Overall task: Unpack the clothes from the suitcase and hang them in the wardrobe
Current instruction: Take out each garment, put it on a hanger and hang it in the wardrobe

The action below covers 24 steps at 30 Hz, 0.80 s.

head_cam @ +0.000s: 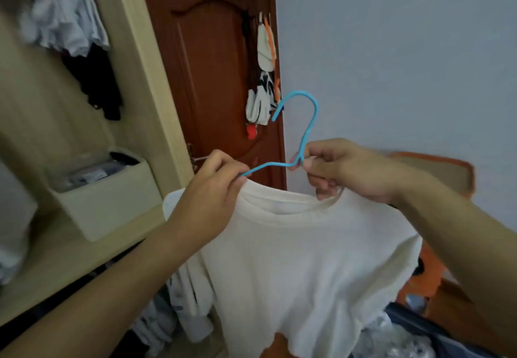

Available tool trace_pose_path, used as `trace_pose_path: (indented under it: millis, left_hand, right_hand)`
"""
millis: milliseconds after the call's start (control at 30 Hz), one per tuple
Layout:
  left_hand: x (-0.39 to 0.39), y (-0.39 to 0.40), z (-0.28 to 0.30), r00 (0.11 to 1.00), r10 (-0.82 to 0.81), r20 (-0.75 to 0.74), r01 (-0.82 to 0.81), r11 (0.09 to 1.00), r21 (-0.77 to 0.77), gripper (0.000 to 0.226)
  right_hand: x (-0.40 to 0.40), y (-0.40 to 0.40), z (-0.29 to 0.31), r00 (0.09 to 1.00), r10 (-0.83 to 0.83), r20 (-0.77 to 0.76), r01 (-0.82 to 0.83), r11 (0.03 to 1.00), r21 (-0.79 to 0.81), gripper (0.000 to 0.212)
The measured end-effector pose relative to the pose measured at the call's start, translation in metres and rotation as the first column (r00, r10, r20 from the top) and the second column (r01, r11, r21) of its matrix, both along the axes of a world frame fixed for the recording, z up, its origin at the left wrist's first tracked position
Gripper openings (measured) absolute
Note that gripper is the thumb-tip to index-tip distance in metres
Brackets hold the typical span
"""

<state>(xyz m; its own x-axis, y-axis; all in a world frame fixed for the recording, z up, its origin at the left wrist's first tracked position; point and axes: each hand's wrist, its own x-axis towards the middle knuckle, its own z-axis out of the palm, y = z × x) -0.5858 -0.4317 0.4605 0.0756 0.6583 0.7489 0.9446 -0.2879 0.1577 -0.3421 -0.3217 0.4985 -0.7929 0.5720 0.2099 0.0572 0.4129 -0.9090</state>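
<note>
- Both hands are up in front of the person: the left hand (215,187) pinches the left arm of a blue hanger (303,133) together with the shirt's collar edge.
- Her or his right hand (341,170) grips the hanger's neck, fingers curled round it, lower fingers hooked in the collar.
- Below them a white T-shirt (302,259) hangs, its neckline stretched between the two hands.
- To the left stands the open wardrobe (134,58), clothes hanging inside, a beige storage box (112,201) on its shelf.
- Behind, a brown door (212,49) carries hung socks (261,97).
- Low on the right, part of an orange suitcase (436,167) shows.
</note>
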Motion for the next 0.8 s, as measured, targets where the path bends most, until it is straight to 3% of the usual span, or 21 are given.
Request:
trace_pose_path:
  millis: [67, 167, 233, 367, 500, 633, 800]
  left_hand:
    - [-0.017, -0.012, 0.012, 0.996, 0.092, 0.019, -0.093, 0.994, 0.051, 0.022]
    - [-0.049, -0.033, 0.032, 0.977, 0.204, 0.059, -0.21, 0.97, 0.119, 0.026]
    - [-0.069, -0.047, 0.044, 0.963, 0.256, 0.085, -0.264, 0.959, 0.108, 0.025]
    - [-0.1, -0.073, 0.07, 0.937, 0.336, 0.099, -0.341, 0.94, 0.031, 0.032]
    - [-0.126, -0.096, 0.101, 0.914, 0.404, 0.019, -0.405, 0.914, 0.012, 0.029]
    - [-0.173, -0.144, 0.141, 0.783, 0.614, -0.104, -0.605, 0.789, 0.101, 0.032]
    - [-0.255, -0.241, 0.202, 0.504, 0.824, -0.261, -0.789, 0.562, 0.249, 0.028]
  right_hand:
    - [-0.029, -0.004, 0.024, 0.99, 0.14, -0.032, -0.143, 0.981, -0.127, 0.023]
    - [-0.066, -0.012, 0.055, 0.936, 0.31, -0.168, -0.352, 0.86, -0.37, 0.064]
    - [-0.087, -0.016, 0.068, 0.893, 0.385, -0.231, -0.449, 0.769, -0.455, 0.08]
    - [-0.123, -0.032, 0.088, 0.86, 0.419, -0.29, -0.51, 0.697, -0.504, 0.081]
    - [-0.16, -0.049, 0.108, 0.873, 0.356, -0.332, -0.479, 0.75, -0.456, 0.087]
    - [-0.201, -0.07, 0.148, 0.869, 0.318, -0.38, -0.459, 0.805, -0.376, 0.097]
    - [-0.26, -0.097, 0.244, 0.827, 0.298, -0.476, -0.449, 0.861, -0.241, 0.096]
